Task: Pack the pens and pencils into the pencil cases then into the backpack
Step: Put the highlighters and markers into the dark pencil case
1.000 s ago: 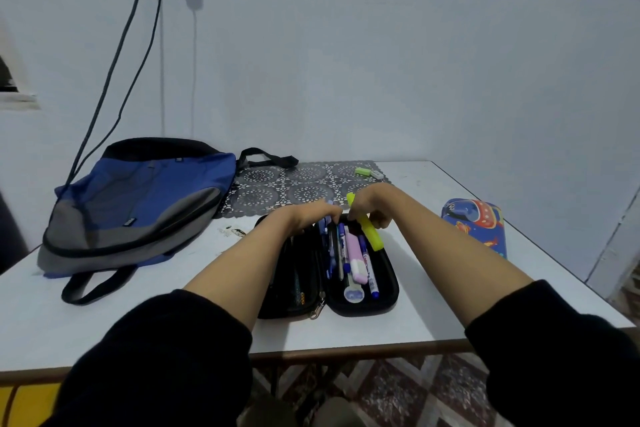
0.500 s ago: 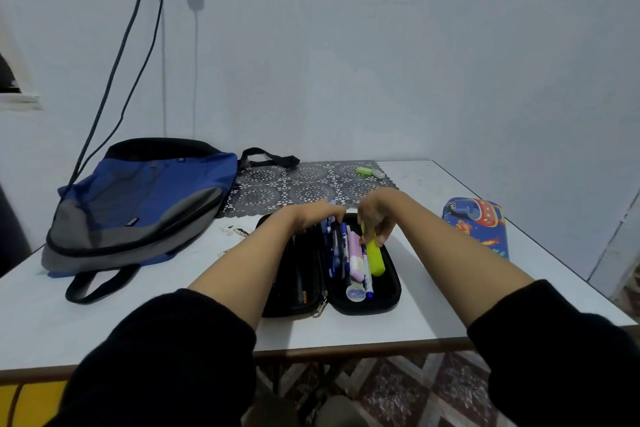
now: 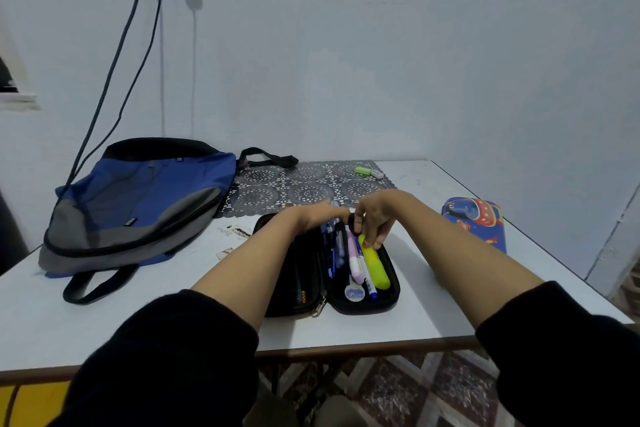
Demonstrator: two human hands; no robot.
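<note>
Right fingers hold highlighter lying lengthwise in case.

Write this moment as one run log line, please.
step: fill black pencil case | right hand: pinches yellow highlighter lying in case | left hand: flat on blue pens | backpack: lying left of case

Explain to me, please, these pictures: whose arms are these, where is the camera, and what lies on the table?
There is no machine here. These are a person's two bare arms, filmed by a camera worn on the head, which looks forward and down. On the table lie a backpack, a mat, a printed case and an open black case with pens inside. The left hand rests flat on the pens at the far end. The right hand pinches a yellow highlighter lying in the black case.
</note>
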